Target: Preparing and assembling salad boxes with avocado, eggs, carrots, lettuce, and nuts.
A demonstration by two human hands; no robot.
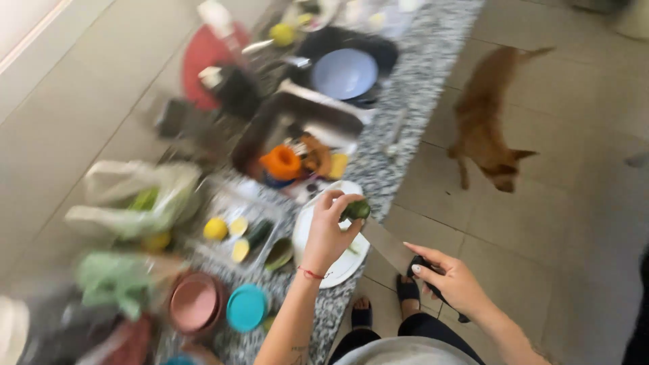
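Head view looks down on a small dark green vegetable piece. It is shiny and a bit blurry. The left hand holds it up over a white plate on the speckled table, with the fingers curled tight around it. The right hand grips a knife by its black handle, blade pointing toward the vegetable. A brown dog stands on the floor.

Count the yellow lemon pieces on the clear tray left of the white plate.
3: a rounder lemon piece at the tray's left, a cut half beside it, and another half nearer the camera. The picture is blurred, so more may be hidden.
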